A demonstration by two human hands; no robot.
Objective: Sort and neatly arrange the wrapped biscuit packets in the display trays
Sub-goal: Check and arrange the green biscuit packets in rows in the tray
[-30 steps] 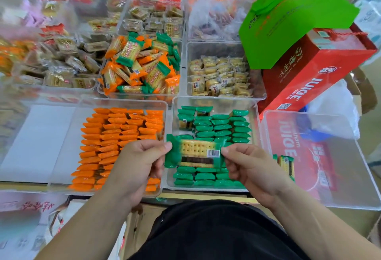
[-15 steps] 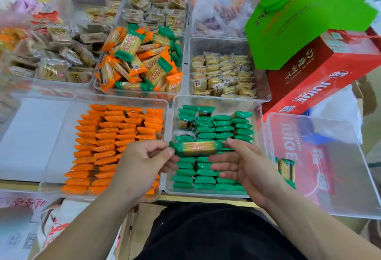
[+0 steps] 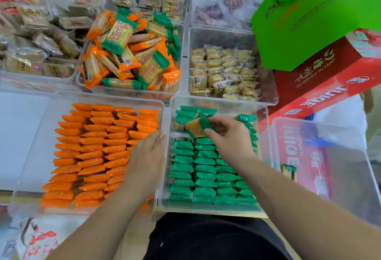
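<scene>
- Hands: left hand point(image 3: 147, 156) lies relaxed and empty at the tray rims; right hand point(image 3: 231, 138) pinches a green packet point(image 3: 196, 127).
- It hangs tilted over the gap in the green tray point(image 3: 218, 101), likely to fill that row.
- Beyond, mixed packets point(image 3: 127, 53) await sorting.

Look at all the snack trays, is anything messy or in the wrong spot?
Yes. One lone green packet sits in the clear tray on the right, apart from the neat green rows. In the tray behind, orange and green packets lie jumbled in a mixed pile, not yet sorted.
</scene>
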